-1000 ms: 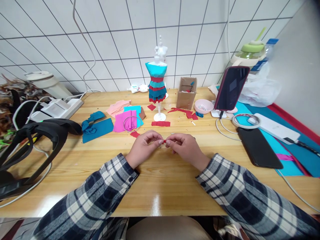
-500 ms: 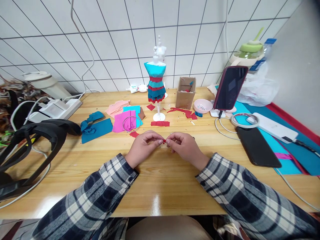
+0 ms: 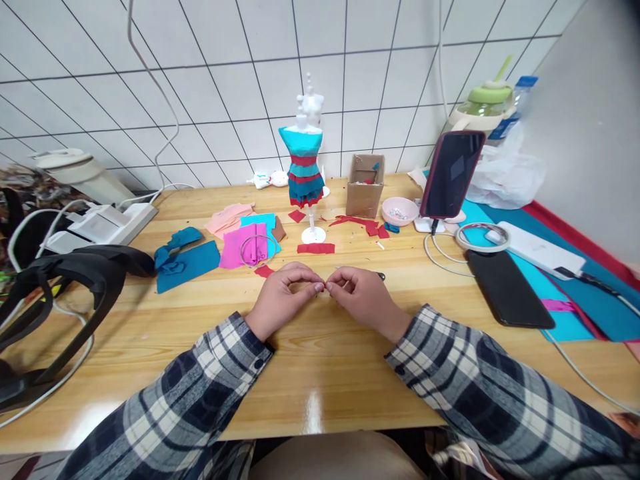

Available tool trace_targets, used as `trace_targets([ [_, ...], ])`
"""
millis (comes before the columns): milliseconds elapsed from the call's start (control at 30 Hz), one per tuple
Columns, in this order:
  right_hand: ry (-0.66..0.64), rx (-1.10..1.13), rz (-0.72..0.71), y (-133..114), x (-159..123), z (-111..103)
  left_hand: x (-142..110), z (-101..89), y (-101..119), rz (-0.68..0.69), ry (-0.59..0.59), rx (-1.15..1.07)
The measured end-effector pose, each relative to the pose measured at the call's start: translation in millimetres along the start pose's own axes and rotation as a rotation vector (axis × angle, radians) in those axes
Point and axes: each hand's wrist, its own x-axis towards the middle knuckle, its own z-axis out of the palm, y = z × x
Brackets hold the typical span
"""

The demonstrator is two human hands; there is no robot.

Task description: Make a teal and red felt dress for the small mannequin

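My left hand [image 3: 286, 297] and my right hand [image 3: 366, 297] meet low over the middle of the wooden table. Thumb and forefinger of each pinch a tiny red crepe paper piece [image 3: 325, 287], mostly covered by the fingertips. Beyond them lies a flat red strip [image 3: 316, 249], in front of a small dress form [image 3: 304, 143] on a white stand, dressed in turquoise, teal and red bands. A red scrap [image 3: 264, 271] is close to my left hand. Behind my right hand the dark end of some object [image 3: 381, 276] peeks out, its kind hidden.
Pink and turquoise sheets [image 3: 235, 245] and a teal sheet [image 3: 200, 267] lie left. A cardboard box [image 3: 364, 200], pink bowl [image 3: 400, 211], propped phone [image 3: 453, 177] and black phone [image 3: 510, 288] stand or lie right. A black headset [image 3: 100, 293] and power strip [image 3: 110, 227] occupy the left.
The whole view has shifted slightly, so the things on the table appear a little further left. Both hands keep their pinch; less of the red piece shows between the fingertips.
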Motion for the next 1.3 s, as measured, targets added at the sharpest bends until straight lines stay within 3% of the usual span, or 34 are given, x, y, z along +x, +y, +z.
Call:
trace_targets([
  [167, 0.003, 0.101, 0.07, 0.6, 0.9, 0.0, 1.7, 0.3, 0.0, -0.046, 0.01, -0.005],
  [467, -0.01, 0.178, 0.169, 0.3, 2.7, -1.2, 0.0, 1.2, -0.3, -0.174, -0.108, -0.02],
  [867, -0.109, 0.224, 0.143, -1.4, 0.6, -0.7, -0.2, 2.7, -0.6, -0.146, -0.093, -0.078],
  [1300, -0.104, 0.215, 0.182, -2.4, 1.4, -3.5, -0.5, 2.2, 0.0, -0.157, -0.098, -0.029],
])
